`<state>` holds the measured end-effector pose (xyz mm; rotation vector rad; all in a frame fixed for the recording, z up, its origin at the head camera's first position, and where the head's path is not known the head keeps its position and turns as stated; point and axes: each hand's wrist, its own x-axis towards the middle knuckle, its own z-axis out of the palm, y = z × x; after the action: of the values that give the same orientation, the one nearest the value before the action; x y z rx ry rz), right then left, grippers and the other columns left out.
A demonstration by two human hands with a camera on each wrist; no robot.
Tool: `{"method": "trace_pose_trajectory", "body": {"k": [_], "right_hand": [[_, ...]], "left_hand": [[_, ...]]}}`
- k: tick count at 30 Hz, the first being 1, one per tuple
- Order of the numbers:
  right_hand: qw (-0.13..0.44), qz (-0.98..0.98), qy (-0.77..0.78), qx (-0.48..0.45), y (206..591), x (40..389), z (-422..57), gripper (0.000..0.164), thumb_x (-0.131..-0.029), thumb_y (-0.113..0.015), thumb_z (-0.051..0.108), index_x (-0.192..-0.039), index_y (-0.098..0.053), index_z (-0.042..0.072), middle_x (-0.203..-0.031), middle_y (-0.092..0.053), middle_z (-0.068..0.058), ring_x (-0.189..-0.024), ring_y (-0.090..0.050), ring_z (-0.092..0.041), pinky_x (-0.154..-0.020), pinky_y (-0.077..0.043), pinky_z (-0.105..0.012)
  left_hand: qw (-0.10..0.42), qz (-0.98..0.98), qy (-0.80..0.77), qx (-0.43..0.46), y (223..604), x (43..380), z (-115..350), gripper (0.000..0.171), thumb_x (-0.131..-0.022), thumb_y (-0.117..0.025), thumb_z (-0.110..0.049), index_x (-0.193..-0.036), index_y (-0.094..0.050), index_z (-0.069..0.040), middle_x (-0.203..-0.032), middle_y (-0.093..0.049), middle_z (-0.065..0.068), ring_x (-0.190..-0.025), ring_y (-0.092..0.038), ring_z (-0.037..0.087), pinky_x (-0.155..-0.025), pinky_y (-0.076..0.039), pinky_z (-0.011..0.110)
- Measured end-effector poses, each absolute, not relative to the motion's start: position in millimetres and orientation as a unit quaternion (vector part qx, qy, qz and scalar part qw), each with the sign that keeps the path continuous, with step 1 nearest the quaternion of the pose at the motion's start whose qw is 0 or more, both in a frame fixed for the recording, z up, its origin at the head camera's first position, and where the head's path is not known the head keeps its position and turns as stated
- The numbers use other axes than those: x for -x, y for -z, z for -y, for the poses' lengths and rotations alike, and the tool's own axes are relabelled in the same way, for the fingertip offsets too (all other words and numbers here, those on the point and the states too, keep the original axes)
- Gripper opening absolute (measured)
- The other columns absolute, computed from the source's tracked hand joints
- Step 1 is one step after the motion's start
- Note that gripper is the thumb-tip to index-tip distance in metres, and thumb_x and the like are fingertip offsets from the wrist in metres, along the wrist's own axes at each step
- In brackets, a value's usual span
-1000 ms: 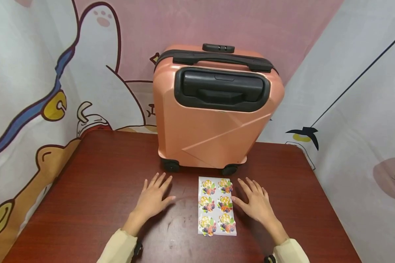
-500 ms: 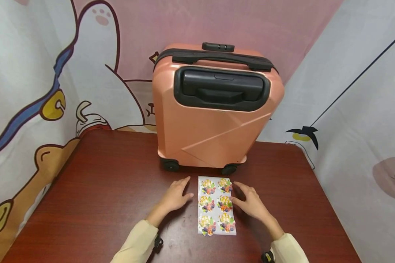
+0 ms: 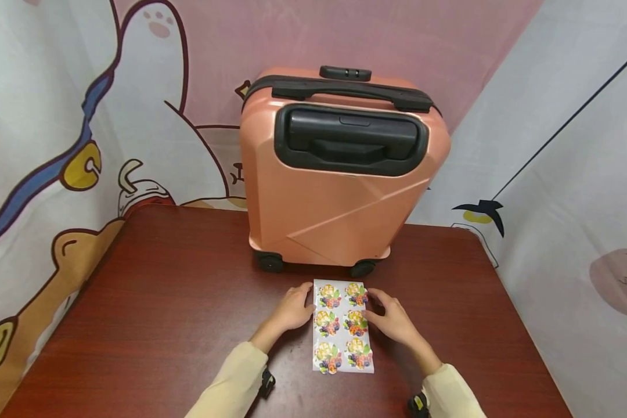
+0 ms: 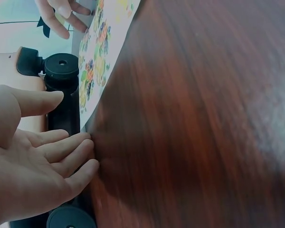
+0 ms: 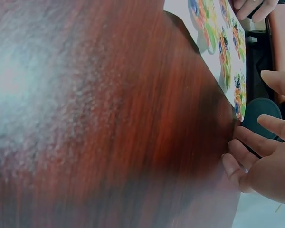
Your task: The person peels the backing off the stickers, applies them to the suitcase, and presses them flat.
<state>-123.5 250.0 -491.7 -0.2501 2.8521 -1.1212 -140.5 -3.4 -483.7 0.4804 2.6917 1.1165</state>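
A white sheet point(image 3: 342, 348) of round fruit stickers lies on the dark red table. At its upper left edge is my left hand point(image 3: 294, 309), thumb and fingers near the border. My right hand point(image 3: 394, 322) is at the opposite edge, its thumb tip by the middle sticker. In the left wrist view the left hand point(image 4: 42, 166) has its thumb held apart from loosely bent fingers, fingertips by the sheet's corner. The right wrist view has the right hand point(image 5: 268, 161) with spread fingers close to the sheet's end. Neither hand pinches the paper.
A rose-gold suitcase point(image 3: 334, 220) stands upright behind the sheet, its black wheels point(image 3: 270, 263) on the table point(image 3: 177, 302). Printed cartoon cloth point(image 3: 188, 69) hangs behind and at both sides.
My left hand has moved right, from beside the sheet to its left edge. The right hand has shifted slightly and its fingers have bent more. The sheet and suitcase stay put.
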Motion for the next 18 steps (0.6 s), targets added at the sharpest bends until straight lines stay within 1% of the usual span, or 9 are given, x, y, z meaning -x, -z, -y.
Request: {"method": "trace_pose_trajectory", "body": {"k": [7, 11, 18], "right_hand": [[0.028, -0.914, 0.398, 0.07, 496, 133, -250, 0.049, -0.079, -0.068, 0.01, -0.122, -0.049, -0.005, -0.112, -0.057, -0.022, -0.098, -0.052, -0.036, -0.084, -0.04, -0.048], [0.036, -0.904, 0.423, 0.046, 497, 138, -249, 0.048, -0.078, -0.068, 0.007, -0.121, -0.05, -0.004, -0.111, -0.057, -0.022, -0.097, -0.051, -0.035, -0.082, -0.041, -0.047], [0.052, -0.889, 0.455, 0.021, 498, 143, -246, 0.05, -0.077, -0.069, 0.004, -0.122, -0.05, -0.001, -0.113, -0.056, -0.02, -0.098, -0.049, -0.032, -0.083, -0.039, -0.043]], "left_hand": [[0.098, -0.904, -0.387, -0.15, 488, 144, -1, 0.049, -0.084, -0.059, -0.008, -0.127, -0.043, 0.008, -0.124, -0.051, 0.022, -0.116, -0.043, 0.04, -0.094, -0.036, 0.048], [0.101, -0.9, -0.398, -0.144, 488, 145, -2, 0.049, -0.083, -0.059, -0.008, -0.127, -0.042, 0.008, -0.122, -0.053, 0.021, -0.116, -0.044, 0.038, -0.094, -0.036, 0.048], [0.103, -0.893, -0.413, -0.146, 486, 146, -2, 0.049, -0.083, -0.059, -0.008, -0.126, -0.042, 0.008, -0.121, -0.054, 0.019, -0.115, -0.044, 0.038, -0.094, -0.036, 0.048]]}}
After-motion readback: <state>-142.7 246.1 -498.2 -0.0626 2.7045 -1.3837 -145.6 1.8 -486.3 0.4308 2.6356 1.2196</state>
